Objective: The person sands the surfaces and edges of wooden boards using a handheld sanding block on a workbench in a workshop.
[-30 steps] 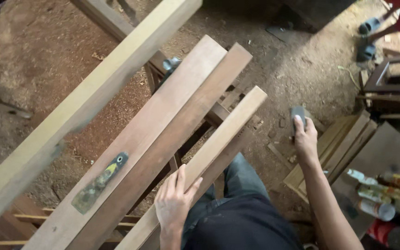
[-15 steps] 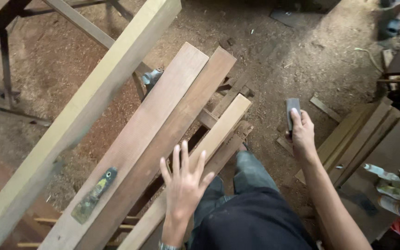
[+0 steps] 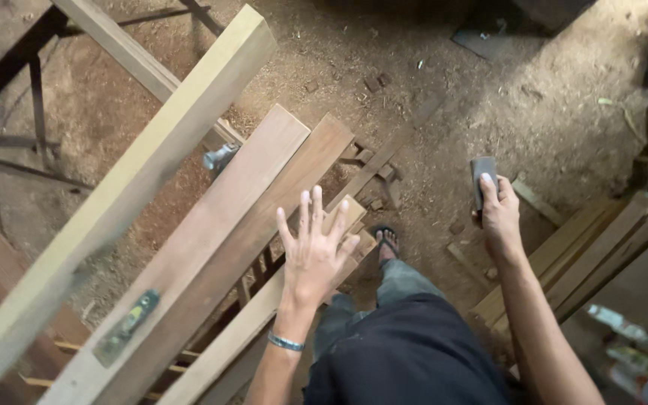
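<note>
My left hand (image 3: 315, 251) hovers with fingers spread above the end of a narrow pale plank (image 3: 264, 311) and holds nothing. Beside that plank lie two wider brown boards (image 3: 249, 202), side by side and slanting toward the upper right. My right hand (image 3: 498, 217) is stretched out to the right and grips a small dark block (image 3: 483, 180). A small green hand tool (image 3: 125, 328) rests on the leftmost brown board. My legs in dark trousers (image 3: 406, 352) and a sandalled foot (image 3: 386, 241) show below.
A long pale beam (image 3: 136, 176) crosses diagonally on the left over a dark metal frame (image 3: 31, 112). Stacked planks (image 3: 586, 240) lie at the right, with several bottles (image 3: 631, 345) near the corner. Sawdust and wood offcuts (image 3: 373, 161) cover the dirt floor.
My left hand has lifted off the narrow plank and spread its fingers. The right hand keeps hold of the dark block. The view has shifted forward.
</note>
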